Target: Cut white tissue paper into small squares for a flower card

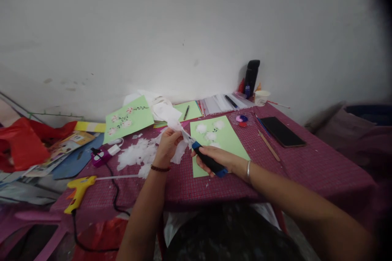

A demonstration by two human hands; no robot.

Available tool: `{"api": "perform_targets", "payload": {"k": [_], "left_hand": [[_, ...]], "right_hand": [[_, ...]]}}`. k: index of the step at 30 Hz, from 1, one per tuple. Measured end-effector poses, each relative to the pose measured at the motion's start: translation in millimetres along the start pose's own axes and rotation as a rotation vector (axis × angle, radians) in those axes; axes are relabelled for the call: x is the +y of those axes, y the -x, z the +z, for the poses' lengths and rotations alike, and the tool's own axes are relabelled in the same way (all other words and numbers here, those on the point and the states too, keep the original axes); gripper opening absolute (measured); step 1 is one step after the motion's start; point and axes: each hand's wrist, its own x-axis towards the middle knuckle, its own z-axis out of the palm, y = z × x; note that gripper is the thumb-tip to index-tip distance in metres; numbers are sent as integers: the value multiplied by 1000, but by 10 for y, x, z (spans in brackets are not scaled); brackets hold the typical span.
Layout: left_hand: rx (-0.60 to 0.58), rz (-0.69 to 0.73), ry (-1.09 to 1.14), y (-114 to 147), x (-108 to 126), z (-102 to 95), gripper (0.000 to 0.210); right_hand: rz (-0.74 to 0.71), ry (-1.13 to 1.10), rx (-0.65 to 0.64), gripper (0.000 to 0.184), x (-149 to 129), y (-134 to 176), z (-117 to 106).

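Note:
My left hand (168, 142) is closed on thin white tissue paper (173, 124), part of which hangs down below the fingers. My right hand (217, 157) grips scissors (210, 161) with a thick black and blue handle. Their blades point up and left and meet the tissue paper close to my left fingertips. Under and beyond my right hand lies a green sheet (231, 140) bearing white fluffy blossoms and small dark leaves. Loose white tissue pieces (137, 153) are heaped left of my left wrist.
A yellow glue gun (80, 189) with a cord lies at the left front, near a purple power adapter (101, 157). Another decorated green sheet (128, 118) rests behind. On the right are a phone (281, 131), a wooden stick (268, 146) and a paint palette (241, 119); a black bottle (252, 76) stands behind.

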Motion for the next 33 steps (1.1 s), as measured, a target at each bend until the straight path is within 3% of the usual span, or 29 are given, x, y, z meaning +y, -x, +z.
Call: {"api": "perform_targets", "payload": {"k": [11, 21, 24, 28, 33], "left_hand": [[-14, 26, -79, 14, 20, 26, 17], [-80, -135, -6, 18, 11, 31, 20], [-102, -229, 47, 18, 12, 26, 35], [-40, -300, 151, -6, -52, 16, 29], [14, -272, 203, -54, -76, -12, 23]], "right_hand": [[31, -19, 72, 38, -48, 25, 41], [22, 10, 100, 33, -55, 25, 51], [6, 14, 87, 34, -37, 21, 43], [-8, 12, 85, 36, -13, 10, 31], [6, 29, 88, 36, -9, 7, 36]]}}
